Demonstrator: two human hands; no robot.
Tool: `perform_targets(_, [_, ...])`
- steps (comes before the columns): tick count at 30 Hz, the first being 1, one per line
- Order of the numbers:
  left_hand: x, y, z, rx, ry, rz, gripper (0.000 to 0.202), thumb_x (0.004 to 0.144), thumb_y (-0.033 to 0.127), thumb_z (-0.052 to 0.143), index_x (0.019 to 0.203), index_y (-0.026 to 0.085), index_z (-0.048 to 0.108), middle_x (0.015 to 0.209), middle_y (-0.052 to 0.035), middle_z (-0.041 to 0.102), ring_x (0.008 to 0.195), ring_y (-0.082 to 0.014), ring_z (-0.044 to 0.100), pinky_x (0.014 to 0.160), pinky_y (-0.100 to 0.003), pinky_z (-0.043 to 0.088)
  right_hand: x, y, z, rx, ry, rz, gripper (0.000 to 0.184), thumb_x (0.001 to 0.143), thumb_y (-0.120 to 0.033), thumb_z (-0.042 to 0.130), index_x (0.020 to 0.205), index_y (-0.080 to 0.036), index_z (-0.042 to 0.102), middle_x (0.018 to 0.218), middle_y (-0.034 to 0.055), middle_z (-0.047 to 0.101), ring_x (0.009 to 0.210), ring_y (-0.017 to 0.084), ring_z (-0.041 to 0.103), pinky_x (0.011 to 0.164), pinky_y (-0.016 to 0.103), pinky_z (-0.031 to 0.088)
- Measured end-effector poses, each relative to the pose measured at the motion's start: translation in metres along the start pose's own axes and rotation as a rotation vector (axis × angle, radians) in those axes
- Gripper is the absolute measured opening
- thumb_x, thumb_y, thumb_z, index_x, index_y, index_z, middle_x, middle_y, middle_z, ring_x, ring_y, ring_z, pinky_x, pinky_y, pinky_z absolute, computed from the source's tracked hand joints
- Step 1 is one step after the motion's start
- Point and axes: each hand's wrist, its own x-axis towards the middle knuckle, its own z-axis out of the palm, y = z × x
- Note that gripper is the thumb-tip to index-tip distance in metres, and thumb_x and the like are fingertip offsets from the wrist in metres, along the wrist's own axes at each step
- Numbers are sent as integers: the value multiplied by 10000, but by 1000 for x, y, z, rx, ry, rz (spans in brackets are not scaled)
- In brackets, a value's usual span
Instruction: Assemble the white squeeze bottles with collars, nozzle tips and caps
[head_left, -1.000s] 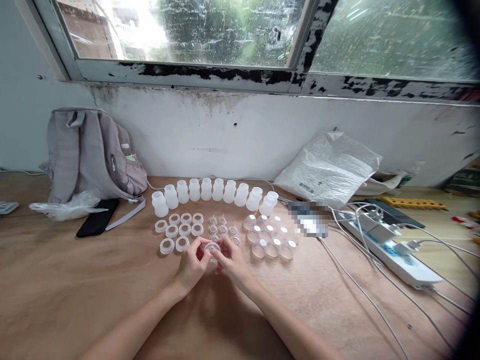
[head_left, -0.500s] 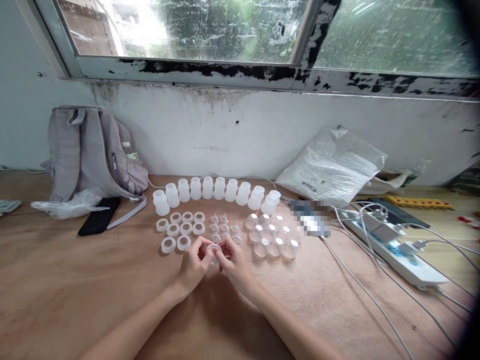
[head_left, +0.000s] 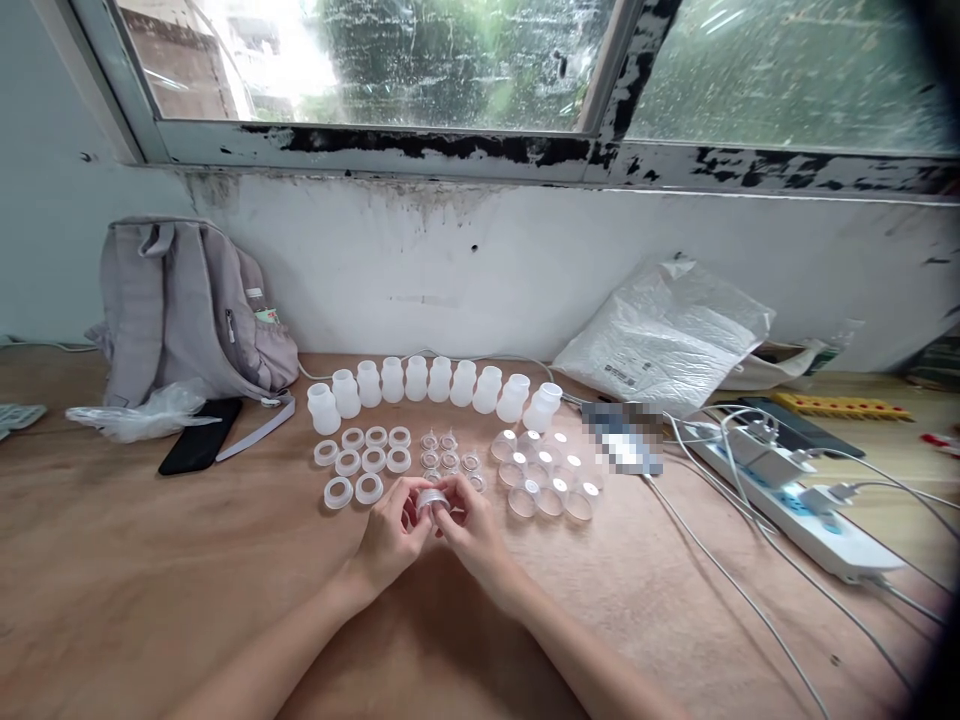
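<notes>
Between the fingertips of both hands is a translucent plastic bottle collar (head_left: 433,497), partly covered by the fingers. My left hand (head_left: 394,522) grips its left side, and my right hand (head_left: 466,520) pinches it from the right, thumbs toward me. Just beyond the fingers lie several small clear teats (head_left: 448,461), the nearest partly hidden. On the left are rows of white collars (head_left: 373,459). To the right sit several clear domed caps (head_left: 551,497) in rows. Behind everything, frosted bottles (head_left: 416,380) stand upright in an arc, mouths up.
A grey backpack (head_left: 176,310), a crumpled plastic bag (head_left: 146,412) and a black phone (head_left: 199,437) are at the left. A silvery mailer bag (head_left: 667,330) leans on the wall. At the right lie a power strip (head_left: 832,535) and loose white cables (head_left: 739,585).
Both hands have turned the collar, so more of its side now faces me. They stay in nearly the same place, and the pieces on the table keep their layout.
</notes>
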Motion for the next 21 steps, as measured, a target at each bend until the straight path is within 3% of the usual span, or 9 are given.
perform_targets(4, [2, 0, -2, -46, 34, -78, 201, 785, 225, 478, 985, 206, 482, 785, 6, 542, 527, -74, 505, 492, -192, 432, 1, -7, -4, 232, -52, 45, 199, 758, -318, 549, 914, -207, 496, 797, 9, 542, 678, 134, 557, 555, 255, 495])
perform_targets(8, [6, -2, -6, -139, 67, -116, 211, 771, 217, 497, 981, 211, 485, 873, -15, 566, 651, -104, 571, 557, -206, 467, 5, -10, -5, 394, -13, 121, 299, 764, -359, 548, 1020, -223, 473, 760, -7, 536, 576, 112, 550, 534, 275, 501])
perform_targets(14, [7, -5, -6, -236, -1, -103, 185, 756, 166, 478, 928, 205, 534, 905, -26, 578, 753, -140, 572, 631, -238, 475, 10, -4, -5, 373, 17, 127, 263, 688, -367, 636, 825, -201, 485, 670, -38, 532, 474, 92, 526, 476, 254, 464])
perform_targets(21, [6, -2, -8, -522, -23, -136, 287, 847, 202, 314, 1107, 203, 437, 1066, -65, 520, 1013, -186, 496, 815, -304, 439, 9, -2, -4, 371, 14, 126, 283, 701, -390, 623, 707, -200, 413, 615, -55, 523, 434, 89, 515, 462, 244, 445])
